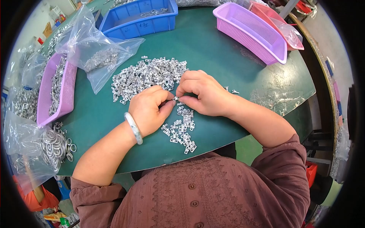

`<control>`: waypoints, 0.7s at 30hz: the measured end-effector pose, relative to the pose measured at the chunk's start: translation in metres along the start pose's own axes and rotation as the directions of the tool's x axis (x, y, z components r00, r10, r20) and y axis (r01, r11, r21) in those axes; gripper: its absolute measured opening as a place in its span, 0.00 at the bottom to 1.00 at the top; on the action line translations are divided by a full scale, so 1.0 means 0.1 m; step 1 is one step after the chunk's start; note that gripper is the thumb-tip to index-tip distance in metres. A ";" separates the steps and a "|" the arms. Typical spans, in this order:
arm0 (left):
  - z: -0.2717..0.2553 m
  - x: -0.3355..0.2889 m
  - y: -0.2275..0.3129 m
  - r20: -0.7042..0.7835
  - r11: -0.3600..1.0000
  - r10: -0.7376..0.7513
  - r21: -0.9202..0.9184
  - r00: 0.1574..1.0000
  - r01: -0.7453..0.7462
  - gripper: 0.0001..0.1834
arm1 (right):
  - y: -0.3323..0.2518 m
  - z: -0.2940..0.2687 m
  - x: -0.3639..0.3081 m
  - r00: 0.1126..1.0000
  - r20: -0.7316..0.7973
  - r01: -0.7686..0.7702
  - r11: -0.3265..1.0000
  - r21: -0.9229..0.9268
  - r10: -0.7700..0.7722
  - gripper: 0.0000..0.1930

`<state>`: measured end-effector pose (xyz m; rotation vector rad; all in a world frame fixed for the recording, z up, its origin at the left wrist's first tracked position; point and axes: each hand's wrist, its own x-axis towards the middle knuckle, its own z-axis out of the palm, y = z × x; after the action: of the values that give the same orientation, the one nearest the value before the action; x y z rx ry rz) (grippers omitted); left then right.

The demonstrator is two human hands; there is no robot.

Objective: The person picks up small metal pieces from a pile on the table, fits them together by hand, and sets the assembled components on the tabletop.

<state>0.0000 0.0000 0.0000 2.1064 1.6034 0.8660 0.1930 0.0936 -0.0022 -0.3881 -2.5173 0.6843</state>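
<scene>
Over the green table, my left hand [151,107] and my right hand [203,92] meet with thumbs and fingertips pinched on one small silver metal buckle piece [175,98]. A pale bangle [133,128] circles my left wrist. Just beyond my hands spreads a big heap of silver metal pieces [146,78], loosely piled. On the near side, below my fingers, lies a smaller group of rectangular buckle pieces [183,131], scattered flat. The fine parts of the held piece are too small to make out.
A blue bin [138,21] stands at the far side, a purple basket [251,34] and a pink one [272,17] at far right. At left are a purple basket of metal parts [68,89], a clear bag [102,53] and a pile of rings [55,146]. Another person's arm [33,182] shows lower left.
</scene>
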 end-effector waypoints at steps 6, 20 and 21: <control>0.05 -0.02 0.00 -0.078 0.995 0.088 -0.030 0.993 -0.091 0.04 | 0.04 -0.10 0.01 0.994 -0.105 -0.006 1.000 -0.017 0.004 0.05; -0.02 -0.02 0.03 0.016 0.976 0.220 -0.011 0.975 -0.219 0.07 | 0.08 -0.10 -0.03 0.998 -0.046 -0.051 0.993 -0.106 0.047 0.06; -0.01 -0.03 0.02 0.016 0.976 0.219 -0.011 0.976 -0.219 0.07 | 0.07 -0.10 -0.03 0.997 -0.056 -0.060 0.990 -0.128 0.053 0.06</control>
<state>0.0007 -0.0031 0.0014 2.3092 1.3734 0.9185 0.2019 0.1026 0.0003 -0.5189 -2.5162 0.5263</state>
